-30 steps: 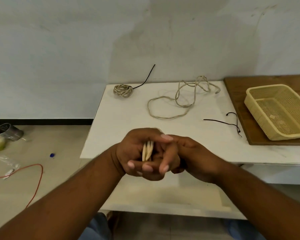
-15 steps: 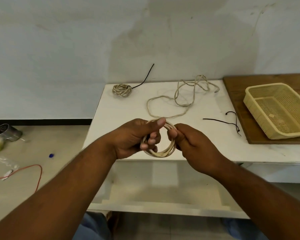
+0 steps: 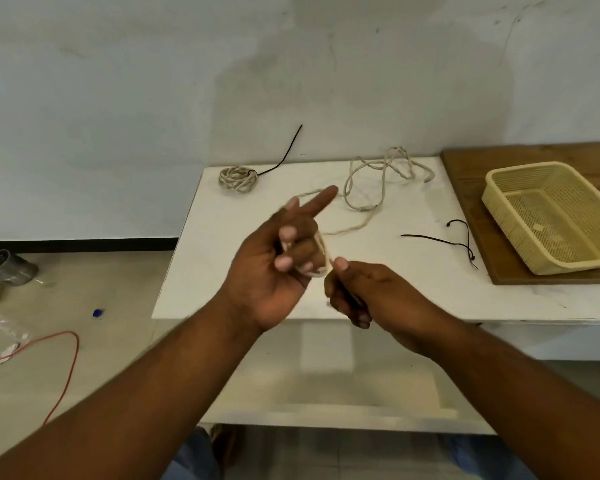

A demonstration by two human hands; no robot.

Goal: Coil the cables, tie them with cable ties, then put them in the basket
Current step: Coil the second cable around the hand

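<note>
Left hand (image 3: 271,271) with coil (image 3: 324,252) above table edge (image 3: 229,315)

Lit softly and evenly, somewhat dim and cool in tone; matte brightness on the white tabletop (image 3: 413,289). Broad darker patch on the wall (image 3: 361,81) behind, shadow or stain unclear. Motion blur across the left hand (image 3: 271,271) and the coiled cable (image 3: 325,258) in its grip. Straight lines bent slightly toward the edges.

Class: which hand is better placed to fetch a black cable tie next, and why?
Probably the right hand: the cable ties lie on its side, while the left hand grips the coil.
</note>
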